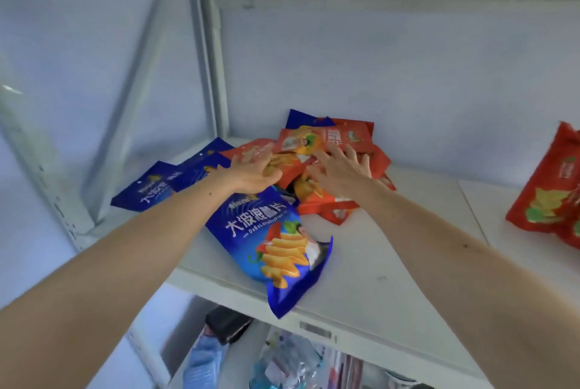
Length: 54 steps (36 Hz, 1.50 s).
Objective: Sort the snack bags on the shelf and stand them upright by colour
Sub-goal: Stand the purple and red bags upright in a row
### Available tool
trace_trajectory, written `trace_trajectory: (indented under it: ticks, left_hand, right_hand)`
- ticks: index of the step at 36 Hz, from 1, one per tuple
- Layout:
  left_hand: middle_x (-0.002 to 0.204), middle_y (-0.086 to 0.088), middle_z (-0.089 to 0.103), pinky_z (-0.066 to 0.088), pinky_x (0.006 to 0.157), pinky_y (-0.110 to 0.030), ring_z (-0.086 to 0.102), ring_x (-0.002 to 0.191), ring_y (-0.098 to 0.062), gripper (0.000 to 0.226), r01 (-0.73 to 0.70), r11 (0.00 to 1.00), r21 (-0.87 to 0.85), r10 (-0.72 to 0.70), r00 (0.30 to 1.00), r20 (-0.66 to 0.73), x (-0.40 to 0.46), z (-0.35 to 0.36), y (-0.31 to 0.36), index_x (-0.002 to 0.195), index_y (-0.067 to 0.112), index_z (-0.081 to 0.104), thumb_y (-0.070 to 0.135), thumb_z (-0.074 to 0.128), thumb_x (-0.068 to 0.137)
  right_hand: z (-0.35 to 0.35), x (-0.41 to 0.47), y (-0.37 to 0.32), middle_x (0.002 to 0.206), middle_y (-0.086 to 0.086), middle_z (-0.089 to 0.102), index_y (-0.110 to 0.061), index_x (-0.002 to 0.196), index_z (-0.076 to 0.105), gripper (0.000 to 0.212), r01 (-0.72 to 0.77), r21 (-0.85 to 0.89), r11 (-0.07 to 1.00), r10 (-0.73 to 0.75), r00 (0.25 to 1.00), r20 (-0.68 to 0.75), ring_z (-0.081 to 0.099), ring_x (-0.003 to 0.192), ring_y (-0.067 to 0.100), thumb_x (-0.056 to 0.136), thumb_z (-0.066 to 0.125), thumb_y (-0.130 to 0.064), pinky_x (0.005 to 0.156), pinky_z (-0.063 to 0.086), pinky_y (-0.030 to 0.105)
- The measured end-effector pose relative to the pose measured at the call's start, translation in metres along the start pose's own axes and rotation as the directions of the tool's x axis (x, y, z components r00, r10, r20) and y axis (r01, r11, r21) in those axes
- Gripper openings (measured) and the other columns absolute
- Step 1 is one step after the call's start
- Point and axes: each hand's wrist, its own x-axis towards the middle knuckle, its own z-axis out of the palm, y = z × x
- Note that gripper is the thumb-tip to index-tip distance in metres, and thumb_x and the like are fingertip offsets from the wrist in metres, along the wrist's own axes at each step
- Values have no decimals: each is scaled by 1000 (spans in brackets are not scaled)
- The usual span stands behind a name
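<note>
A: We have a big mixed heap of snack bags on the white shelf (392, 250). What could go wrong here?

B: Look at the big blue bag (276, 244). It lies flat at the front, and its bottom corner sticks out over the edge. If we bump it while we dig in the heap, we think it could slide off and fall.

A: And the red bags (326, 140)?

B: They lie on top of each other at the back. If we pull one from underneath, the others may slip and spread out. They are puffy, so they may not want to stand up.

A: Where are our hands?

B: Both arms reach far forward. Our left hand (254, 170) rests on the heap with its fingers spread, not grabbing anything. Our right hand (342, 169) is spread too, fingers on a red bag.

A: Any bags sorted yet?

B: More blue bags (150, 187) lie flat on the left. Some red ones (552, 194) stand well apart on the right.
</note>
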Motion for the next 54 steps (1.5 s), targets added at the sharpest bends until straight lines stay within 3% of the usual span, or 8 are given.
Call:
trace_trajectory:
  ticks: [11, 20, 24, 29, 33, 42, 49, 54]
  left_hand:
    - [161, 6, -20, -3, 114, -66, -13, 149, -25, 74, -182, 976, 119, 170, 980, 102, 52, 11, -7, 152, 40, -10, 74, 14, 91]
    - [160, -8, 24, 16, 113, -64, 29, 143, -34, 76, -34, 992, 119, 37, 999, -23, 56, -3, -21, 154, 28, 11, 72, 20, 92]
    - [164, 3, -6, 0, 110, -71, -4, 149, -38, 74, -25, 996, 83, 24, 1000, 6, 60, -1, -26, 152, 44, -2, 76, 22, 89]
    - [161, 5, -19, 1, 117, -60, -12, 149, -29, 71, -189, 979, -73, 197, 973, 120, 51, 9, -15, 152, 45, -7, 71, 22, 93]
    - [163, 8, -10, 2, 115, -65, -5, 150, -25, 68, -210, 978, -6, 210, 978, -7, 45, 7, -10, 152, 45, -5, 71, 16, 93]
    - [163, -10, -8, 0, 114, -66, -10, 148, -38, 106, 432, 885, -173, -431, 901, 43, 38, -8, -105, 152, 42, -6, 98, 3, 62]
    - [164, -2, 6, 6, 111, -70, 0, 149, -40, 128, 344, 916, -206, -307, 932, 190, 71, 36, -105, 145, 56, -6, 109, 4, 29]
    - [163, -6, 10, 11, 114, -65, 15, 148, -34, 111, 221, 950, -220, -192, 970, 148, 49, 20, -43, 155, 33, 3, 96, 11, 64]
  right_hand:
    - [27, 60, 6, 162, -9, -21, -55, 149, -1, 59, -133, -38, 990, 138, 971, 193, -24, 145, 40, 96, 24, -64, 108, -5, 75]
    - [27, 39, 42, 165, 3, -1, -35, 155, 13, 87, -398, 165, 902, 356, 904, 238, 7, 148, 42, 82, 21, -83, 115, 15, 65]
    - [18, 31, 47, 161, 13, 17, -25, 154, 19, 93, -473, 63, 879, 449, 864, 227, 21, 144, 45, 80, 26, -81, 113, 16, 66]
    - [16, 28, 25, 163, 4, 10, -32, 153, 14, 80, -337, 36, 941, 337, 942, 5, 11, 147, 41, 87, 30, -74, 111, 12, 69]
    - [29, 29, 19, 164, -2, -3, -38, 154, 9, 77, -296, 14, 955, 293, 950, 106, 7, 148, 40, 89, 28, -75, 112, 13, 69]
    - [24, 44, -26, 164, 5, 1, -34, 153, 14, 75, -148, -57, 987, 140, 983, -122, -3, 149, 37, 91, 22, -74, 116, 3, 63]
    - [44, 51, -37, 164, 4, 4, -42, 154, 4, 79, -83, -96, 992, 84, 996, 9, 0, 150, 34, 86, 11, -81, 116, 0, 63]
    - [48, 51, -23, 163, 2, 12, -44, 152, 14, 70, -121, -59, 991, 121, 993, 1, 1, 150, 31, 90, 14, -76, 116, 3, 64]
